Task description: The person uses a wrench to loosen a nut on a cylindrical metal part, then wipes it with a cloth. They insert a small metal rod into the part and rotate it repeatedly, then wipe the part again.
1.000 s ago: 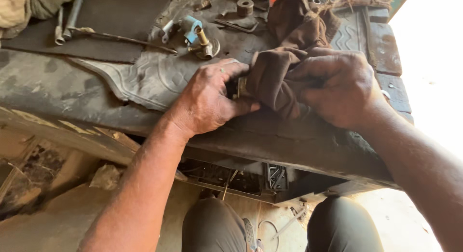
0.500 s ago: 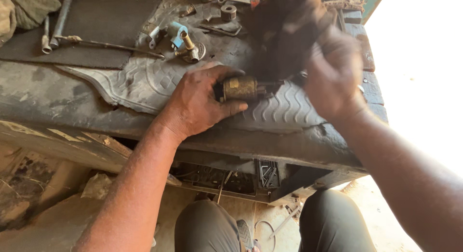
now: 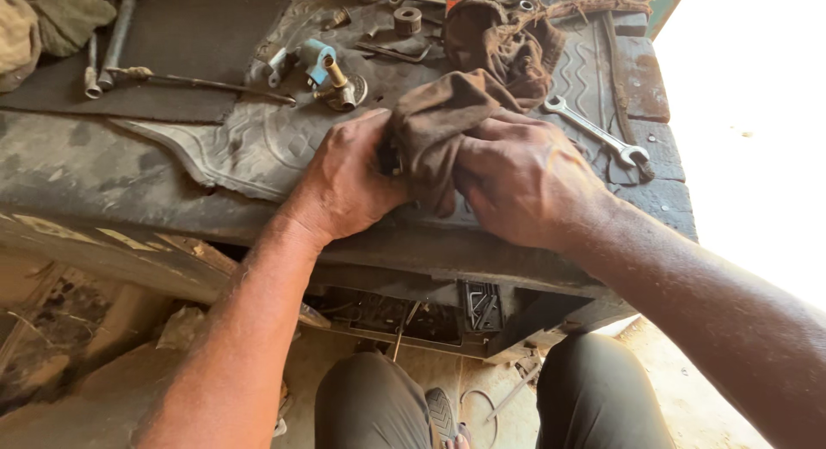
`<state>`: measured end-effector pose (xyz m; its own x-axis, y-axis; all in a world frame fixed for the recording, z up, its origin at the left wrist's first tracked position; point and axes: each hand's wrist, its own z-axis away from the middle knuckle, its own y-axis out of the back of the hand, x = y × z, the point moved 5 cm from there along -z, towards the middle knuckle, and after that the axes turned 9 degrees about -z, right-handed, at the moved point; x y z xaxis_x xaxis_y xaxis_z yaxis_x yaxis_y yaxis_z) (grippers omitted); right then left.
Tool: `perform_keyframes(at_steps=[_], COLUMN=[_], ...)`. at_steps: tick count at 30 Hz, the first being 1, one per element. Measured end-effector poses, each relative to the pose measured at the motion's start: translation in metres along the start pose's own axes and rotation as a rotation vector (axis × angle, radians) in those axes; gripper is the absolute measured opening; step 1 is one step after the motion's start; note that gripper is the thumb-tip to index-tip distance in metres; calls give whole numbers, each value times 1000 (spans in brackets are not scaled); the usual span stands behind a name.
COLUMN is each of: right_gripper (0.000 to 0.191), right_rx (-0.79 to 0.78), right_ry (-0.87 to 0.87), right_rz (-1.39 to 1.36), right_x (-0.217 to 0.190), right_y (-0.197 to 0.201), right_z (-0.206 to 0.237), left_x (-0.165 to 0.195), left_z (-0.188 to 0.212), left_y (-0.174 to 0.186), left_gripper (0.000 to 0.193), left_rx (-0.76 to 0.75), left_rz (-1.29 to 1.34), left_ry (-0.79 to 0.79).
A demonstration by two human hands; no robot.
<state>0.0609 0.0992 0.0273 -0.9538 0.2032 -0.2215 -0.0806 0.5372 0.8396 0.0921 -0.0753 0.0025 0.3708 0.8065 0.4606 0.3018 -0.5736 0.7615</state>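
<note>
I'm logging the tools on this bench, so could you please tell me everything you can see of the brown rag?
The brown rag is dark, stained, worn cloth with frayed threads at its far end. It lies crumpled on the ribbed rubber mat, its near part bunched between the left hand and the right hand, which grip it. Whatever it wraps is mostly hidden.

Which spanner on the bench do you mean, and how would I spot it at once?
Start at the dark workbench and go to its right end, beside the bright doorway. Just beyond the right hand, past the brown rag that both hands grip, lies a silver open-ended spanner, slanting across the wavy rubber mat. It is bright and clean, unlike the rusty tools around it.
</note>
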Motion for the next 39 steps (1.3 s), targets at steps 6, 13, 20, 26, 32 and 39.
perform_keyframes(at_steps=[6, 13, 20, 26, 32, 39], right_gripper=[11, 15, 16, 15, 8, 19], right_rx=[-81, 4, 3, -189, -129, -129], right_ry=[-196, -311, -115, -140, -73, -119], right_rz=[58, 11, -25, 25, 35, 67], right_x=[23, 40, -17, 13, 7, 23], right_y=[2, 21, 9, -17, -1, 10], right_z=[21, -9, -47, -19, -8, 8], left_x=[2, 5, -4, -9, -9, -7], left_z=[2, 1, 5, 5, 6, 3], left_y=[2, 4, 1, -4, -6, -5], left_gripper=[47, 51, 79, 59, 73, 82], left_rx=[50, 66, 150, 194, 49, 24], left_rz=[35, 46, 76, 50, 163, 158], left_ry=[-66, -53, -82, -93, 135, 186])
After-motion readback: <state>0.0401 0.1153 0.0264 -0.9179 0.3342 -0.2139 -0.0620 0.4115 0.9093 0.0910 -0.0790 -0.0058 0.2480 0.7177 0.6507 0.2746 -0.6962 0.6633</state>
